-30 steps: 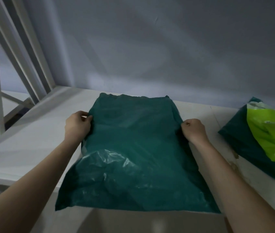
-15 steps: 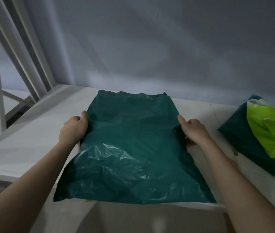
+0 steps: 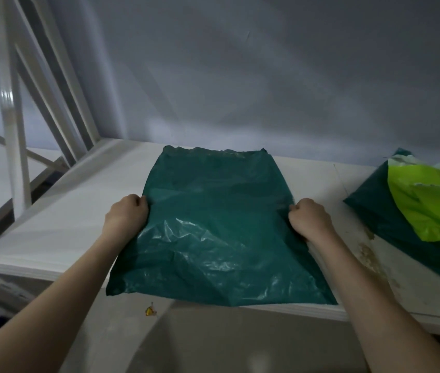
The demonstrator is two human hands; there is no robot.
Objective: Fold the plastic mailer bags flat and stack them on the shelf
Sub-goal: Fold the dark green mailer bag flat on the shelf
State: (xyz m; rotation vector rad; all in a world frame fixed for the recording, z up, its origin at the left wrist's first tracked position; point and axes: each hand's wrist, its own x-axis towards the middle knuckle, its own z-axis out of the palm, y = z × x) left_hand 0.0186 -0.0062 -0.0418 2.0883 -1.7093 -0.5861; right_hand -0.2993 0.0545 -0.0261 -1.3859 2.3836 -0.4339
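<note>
Your two hands grip a dark green mailer bag [image 3: 213,224] by its side edges on the white shelf [image 3: 60,227].

Your left hand [image 3: 126,217] is curled on the bag's left edge and your right hand [image 3: 310,219] is curled on its right edge, each about halfway along; the fingertips look tucked under the plastic, though the dim light makes that hard to confirm. The bag lies flat, its far end near the shelf's back edge by the wall [image 3: 267,76] and its near end hanging just past the shelf's front edge. Toward the shelf's right end, well apart from your right hand, a lime green bag [image 3: 428,208] lies on top of another dark green bag [image 3: 374,211]. White frame bars [image 3: 14,146] stand at the left end.
</note>
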